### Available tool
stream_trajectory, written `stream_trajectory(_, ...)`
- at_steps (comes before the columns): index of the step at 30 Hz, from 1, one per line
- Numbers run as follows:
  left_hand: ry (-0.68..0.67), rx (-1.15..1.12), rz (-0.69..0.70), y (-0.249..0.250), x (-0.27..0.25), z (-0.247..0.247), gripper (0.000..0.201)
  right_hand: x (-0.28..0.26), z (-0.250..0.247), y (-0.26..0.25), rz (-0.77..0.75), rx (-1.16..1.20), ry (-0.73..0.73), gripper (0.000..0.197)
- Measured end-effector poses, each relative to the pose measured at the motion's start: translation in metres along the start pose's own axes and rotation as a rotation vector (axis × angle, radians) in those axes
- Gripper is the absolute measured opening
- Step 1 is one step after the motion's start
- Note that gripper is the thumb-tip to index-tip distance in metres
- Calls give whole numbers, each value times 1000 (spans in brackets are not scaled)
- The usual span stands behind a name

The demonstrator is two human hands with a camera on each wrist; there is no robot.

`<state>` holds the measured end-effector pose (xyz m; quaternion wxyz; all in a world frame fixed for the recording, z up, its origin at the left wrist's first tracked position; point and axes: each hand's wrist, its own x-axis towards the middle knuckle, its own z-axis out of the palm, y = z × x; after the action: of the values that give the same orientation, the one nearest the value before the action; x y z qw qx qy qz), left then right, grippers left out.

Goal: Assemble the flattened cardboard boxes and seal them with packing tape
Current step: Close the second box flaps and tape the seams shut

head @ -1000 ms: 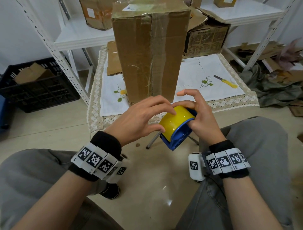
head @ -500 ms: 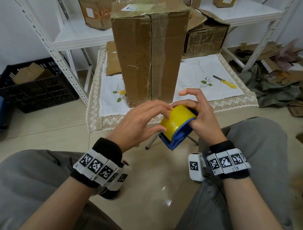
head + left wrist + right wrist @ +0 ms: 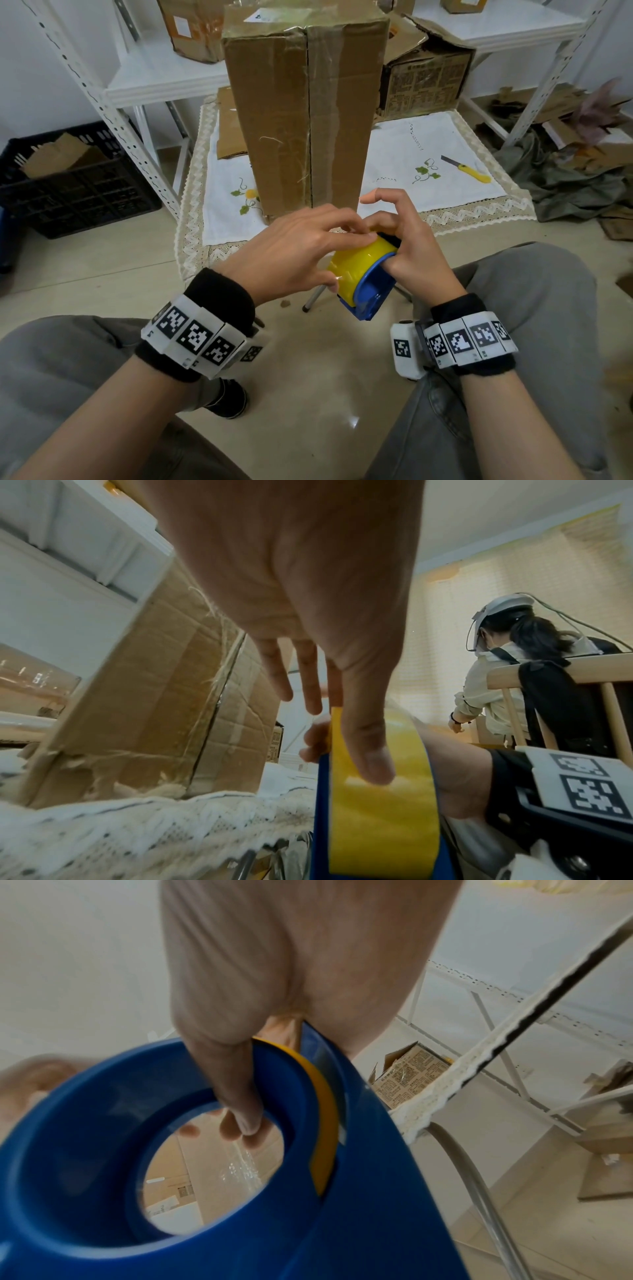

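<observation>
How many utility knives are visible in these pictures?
1. The yellow-handled utility knife lies on the white embroidered cloth, to the right of the tall brown cardboard box. Another may be hidden behind that box.

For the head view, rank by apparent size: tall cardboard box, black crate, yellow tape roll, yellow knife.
Largest first:
tall cardboard box
black crate, partly cropped
yellow tape roll, though nearest the camera
yellow knife

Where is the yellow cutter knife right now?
In the head view, the yellow cutter knife lies on the white cloth, right of the tall cardboard box.
</observation>
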<state>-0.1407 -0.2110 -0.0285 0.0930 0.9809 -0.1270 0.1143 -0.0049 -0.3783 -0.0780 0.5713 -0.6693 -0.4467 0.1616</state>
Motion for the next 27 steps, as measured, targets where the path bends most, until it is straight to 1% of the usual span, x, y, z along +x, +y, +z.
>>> stream_trajectory(4,92,26,13,1,-8,4,76,2,0,1,-7,10,8,79)
stream_trajectory(7,110,-2,-13,1,-13,6,75,2,1,2,-9,25,1,78)
stream_trajectory(9,70,-38,-38,2,-12,4,76,1,1,2,-13,33,-6,79)
stream_trajectory(11,-14,-59,-67,4,-7,2,81,0,1,1,-15,41,-25,82)
stream_trajectory(14,-90,-53,-63,6,2,2,85,0,3,1,-17,47,-60,85)
stream_trajectory(18,-95,-58,-43,7,9,2,82,1,1,4,-17,94,-52,84)
stream_trajectory(23,-72,-105,-62,5,8,0,77,2,-1,5,-6,156,-33,86)
stream_trajectory(27,-71,-169,-86,4,4,1,78,2,0,5,2,170,-41,85)
